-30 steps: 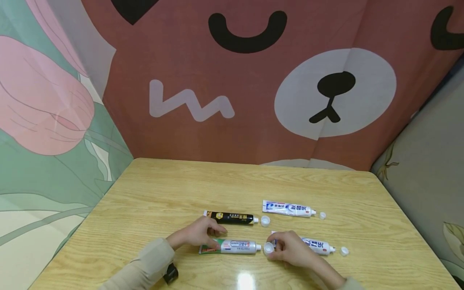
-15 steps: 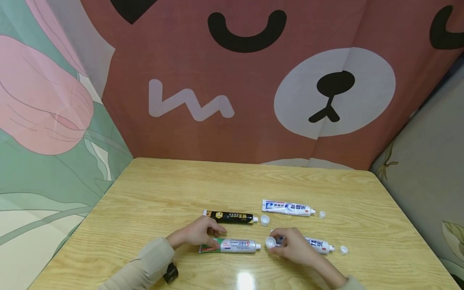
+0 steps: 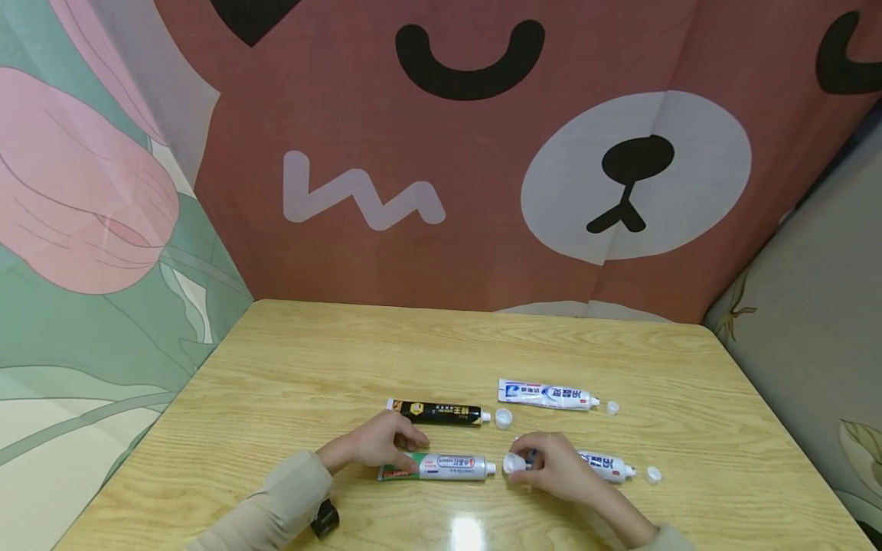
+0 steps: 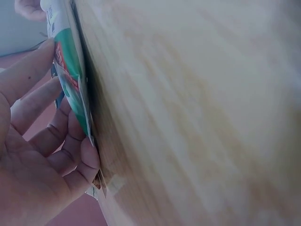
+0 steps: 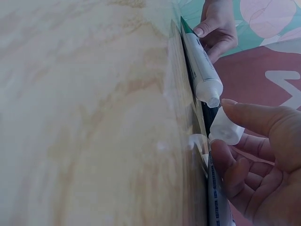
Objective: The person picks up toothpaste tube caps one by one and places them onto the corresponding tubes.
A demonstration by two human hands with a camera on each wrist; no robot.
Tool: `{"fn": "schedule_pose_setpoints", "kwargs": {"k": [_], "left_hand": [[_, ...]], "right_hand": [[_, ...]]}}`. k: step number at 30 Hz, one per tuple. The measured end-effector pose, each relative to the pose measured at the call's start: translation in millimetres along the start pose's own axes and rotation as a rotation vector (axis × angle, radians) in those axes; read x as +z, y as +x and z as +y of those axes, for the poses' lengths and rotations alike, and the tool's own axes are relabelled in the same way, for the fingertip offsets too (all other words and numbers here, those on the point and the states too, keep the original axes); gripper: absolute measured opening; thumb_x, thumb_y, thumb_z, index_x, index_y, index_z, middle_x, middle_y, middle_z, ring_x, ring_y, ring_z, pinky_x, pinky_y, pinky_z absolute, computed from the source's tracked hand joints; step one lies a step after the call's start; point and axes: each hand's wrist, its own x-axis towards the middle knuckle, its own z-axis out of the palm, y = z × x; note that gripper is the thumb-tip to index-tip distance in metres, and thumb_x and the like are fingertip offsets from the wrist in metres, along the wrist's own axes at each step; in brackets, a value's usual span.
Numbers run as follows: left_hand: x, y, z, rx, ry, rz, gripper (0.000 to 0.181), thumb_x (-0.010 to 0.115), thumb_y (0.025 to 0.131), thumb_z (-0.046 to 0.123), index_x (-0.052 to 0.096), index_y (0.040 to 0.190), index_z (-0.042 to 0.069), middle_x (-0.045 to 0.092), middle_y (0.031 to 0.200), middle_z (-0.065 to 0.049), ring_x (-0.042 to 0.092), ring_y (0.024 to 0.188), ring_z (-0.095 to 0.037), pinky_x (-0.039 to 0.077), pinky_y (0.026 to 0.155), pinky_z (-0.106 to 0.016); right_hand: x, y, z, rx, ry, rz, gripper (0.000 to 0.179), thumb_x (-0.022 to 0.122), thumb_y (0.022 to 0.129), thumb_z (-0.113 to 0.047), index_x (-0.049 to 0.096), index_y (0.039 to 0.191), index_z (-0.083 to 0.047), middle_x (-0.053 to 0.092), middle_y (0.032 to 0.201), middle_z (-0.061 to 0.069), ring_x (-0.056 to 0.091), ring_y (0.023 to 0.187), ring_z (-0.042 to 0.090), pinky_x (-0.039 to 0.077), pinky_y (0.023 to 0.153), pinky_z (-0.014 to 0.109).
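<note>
My left hand (image 3: 372, 442) holds the green tail end of a silver-and-green toothpaste tube (image 3: 455, 467) lying on the table, thumb on top. In the left wrist view the fingers (image 4: 49, 136) curl along the tube's far side. The tube's white nozzle (image 5: 213, 101) is bare and points right. Just right of it, my right hand (image 3: 556, 468) pinches a white cap (image 5: 225, 128) between thumb and forefinger. A small gap separates cap from nozzle. The right hand partly covers a white-and-blue toothpaste tube (image 3: 605, 466).
Behind lie a black toothpaste tube (image 3: 441, 413) with a loose cap (image 3: 504, 418) and another white tube (image 3: 547, 395) with its cap (image 3: 612, 408). One more cap (image 3: 653, 475) lies at right. A black object (image 3: 325, 520) sits by the left sleeve on the wooden table (image 3: 310, 352).
The right hand has lifted the cap slightly and turned it, so its opening no longer faces up as before. The left hand and the tube stay in place.
</note>
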Motion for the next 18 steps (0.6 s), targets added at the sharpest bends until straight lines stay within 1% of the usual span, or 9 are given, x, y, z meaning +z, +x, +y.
{"fn": "schedule_pose_setpoints", "kwargs": {"k": [5,10,15,18], "left_hand": [[0.0,0.1,0.5,-0.018,0.02,-0.015,0.031,0.076,0.072,0.009,0.068,0.1,-0.003,0.065,0.089,-0.004,0.057,0.075,-0.004,0.047,0.067,-0.019],[0.9,1.1,1.8,-0.031,0.029,-0.028,0.028,0.075,0.073,0.007,0.068,0.098,-0.003,0.064,0.086,-0.002,0.056,0.072,-0.003,0.047,0.065,-0.019],[1.9,2.4,2.7,-0.039,0.03,-0.043,0.02,0.074,0.073,0.005,0.07,0.093,0.001,0.062,0.081,0.004,0.054,0.067,-0.001,0.047,0.061,-0.019],[2.4,2.8,2.3,-0.042,0.05,-0.053,0.014,0.074,0.074,0.005,0.07,0.087,0.004,0.061,0.078,0.008,0.053,0.066,0.0,0.046,0.06,-0.019]], "right_hand": [[0.0,0.4,-2.5,-0.007,-0.013,0.001,0.03,0.076,0.072,-0.027,0.066,0.092,-0.008,0.057,0.077,-0.006,0.047,0.053,0.002,0.043,0.046,0.022],[0.8,0.4,-2.8,0.001,-0.022,-0.005,0.029,0.075,0.073,-0.027,0.066,0.093,-0.008,0.057,0.077,-0.006,0.048,0.053,0.002,0.044,0.046,0.022],[1.4,0.1,-2.3,-0.007,-0.016,-0.004,0.029,0.075,0.074,-0.027,0.066,0.093,-0.007,0.057,0.078,-0.005,0.048,0.053,0.002,0.044,0.047,0.022],[1.2,0.0,-2.3,-0.018,-0.01,-0.003,0.03,0.075,0.074,-0.026,0.066,0.093,-0.006,0.057,0.078,-0.004,0.048,0.052,0.002,0.044,0.046,0.022]]}}
